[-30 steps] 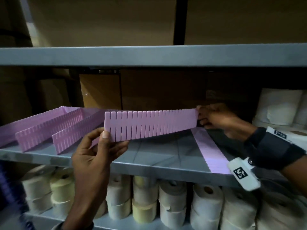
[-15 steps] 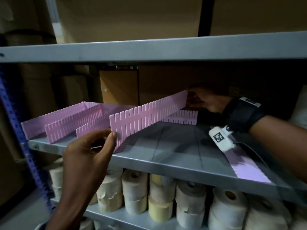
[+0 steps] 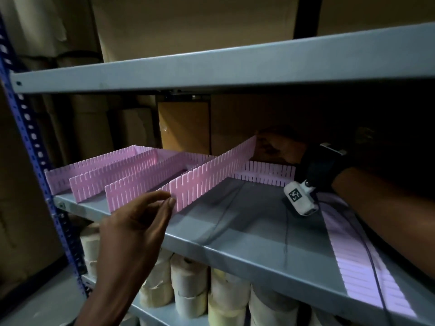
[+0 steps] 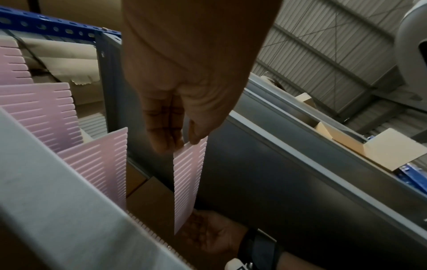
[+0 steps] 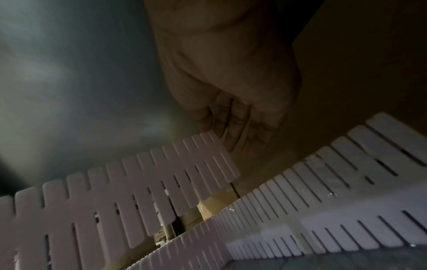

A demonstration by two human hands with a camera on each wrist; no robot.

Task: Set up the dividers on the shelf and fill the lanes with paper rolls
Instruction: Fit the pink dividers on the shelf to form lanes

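Holding a pink slotted divider [image 3: 211, 175] at both ends, a person lines it up above a grey metal shelf [image 3: 247, 231]. Left hand [image 3: 138, 222] pinches the near end between thumb and fingertips at the shelf's front edge; right hand [image 3: 275, 147], deep in shadow at the back, has thumb and fingers on the far end, gripping it as far as the dim right wrist view shows. Long axis runs front to back, with the far end raised over the rear cross divider [image 3: 266, 172] and not yet seated in its slots. 3 dividers [image 3: 113, 170] already stand to the left, parallel to this one. Seating the piece likely turns on the right hand, the nearer to that joint, dropping the far end straight down into a slot. Another divider strip [image 3: 360, 262] lies flat on the shelf at right. Paper rolls [image 3: 188, 285] wait on the shelf below.
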